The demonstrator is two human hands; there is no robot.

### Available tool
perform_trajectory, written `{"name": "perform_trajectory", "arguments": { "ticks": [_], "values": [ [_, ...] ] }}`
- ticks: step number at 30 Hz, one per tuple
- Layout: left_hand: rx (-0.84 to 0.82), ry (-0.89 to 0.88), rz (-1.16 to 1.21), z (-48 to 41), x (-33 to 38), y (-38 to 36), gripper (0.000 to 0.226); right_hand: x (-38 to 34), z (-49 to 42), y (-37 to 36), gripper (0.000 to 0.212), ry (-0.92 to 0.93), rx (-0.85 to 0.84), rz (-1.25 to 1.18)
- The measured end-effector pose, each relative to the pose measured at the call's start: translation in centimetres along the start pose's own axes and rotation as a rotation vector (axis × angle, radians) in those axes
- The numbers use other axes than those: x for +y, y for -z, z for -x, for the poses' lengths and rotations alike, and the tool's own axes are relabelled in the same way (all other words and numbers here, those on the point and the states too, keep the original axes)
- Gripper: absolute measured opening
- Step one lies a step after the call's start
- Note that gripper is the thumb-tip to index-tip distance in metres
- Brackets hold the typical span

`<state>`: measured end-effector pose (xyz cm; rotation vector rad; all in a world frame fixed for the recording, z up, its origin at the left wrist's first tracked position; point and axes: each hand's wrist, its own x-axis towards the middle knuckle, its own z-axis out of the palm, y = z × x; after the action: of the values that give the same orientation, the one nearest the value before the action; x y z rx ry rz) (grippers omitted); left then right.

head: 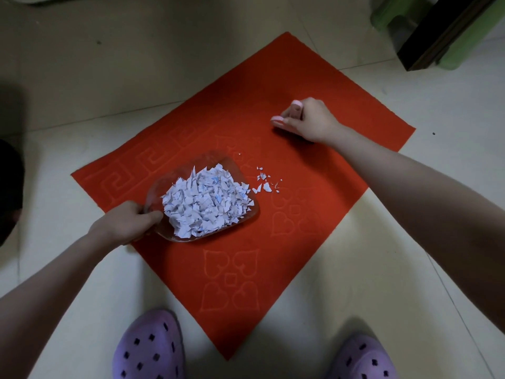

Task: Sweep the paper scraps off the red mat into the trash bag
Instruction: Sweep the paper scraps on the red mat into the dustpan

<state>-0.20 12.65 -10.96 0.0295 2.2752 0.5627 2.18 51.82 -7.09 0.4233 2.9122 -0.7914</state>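
Scraps point(205, 203) heaped just beside left hand point(128, 222) (in dustpan point(252, 216)).

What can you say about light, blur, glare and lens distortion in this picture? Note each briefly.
Head view: dim, flat light, darkest at the left edge; the right hand looks slightly motion-blurred, the paper scraps in the clear scoop sharp; faint sheen on the scoop's rim; the wide lens swells the near forearms beside the red mat.
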Motion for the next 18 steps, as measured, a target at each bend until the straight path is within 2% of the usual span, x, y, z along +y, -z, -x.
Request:
{"name": "perform_trajectory", "arguments": {
  "ticks": [5, 7, 12, 14, 18],
  "values": [
    [0.015, 0.0, -0.02, -0.1, -0.2, -0.1, 0.039, -0.8, 2.4, 2.5, 0.016, 0.107, -0.369, -0.071],
    [0.015, -0.001, -0.019, -0.1, -0.3, -0.1, 0.039, -0.7, 2.7, 3.7, 0.015, 0.107, -0.34, -0.043],
    [0.005, 0.002, -0.013, 0.0, -0.1, 0.1, 0.038, -1.4, 0.5, 2.3, 0.019, 0.091, -0.072, 0.005],
    [0.007, 0.003, -0.012, 0.0, -0.1, 0.3, 0.038, -2.5, -0.4, 1.0, 0.02, 0.117, -0.071, -0.002],
    [0.021, 0.015, -0.004, 0.2, -0.9, 1.0, 0.037, -5.0, -1.5, -1.0, 0.018, 0.222, -0.18, 0.063]
  ]
}}
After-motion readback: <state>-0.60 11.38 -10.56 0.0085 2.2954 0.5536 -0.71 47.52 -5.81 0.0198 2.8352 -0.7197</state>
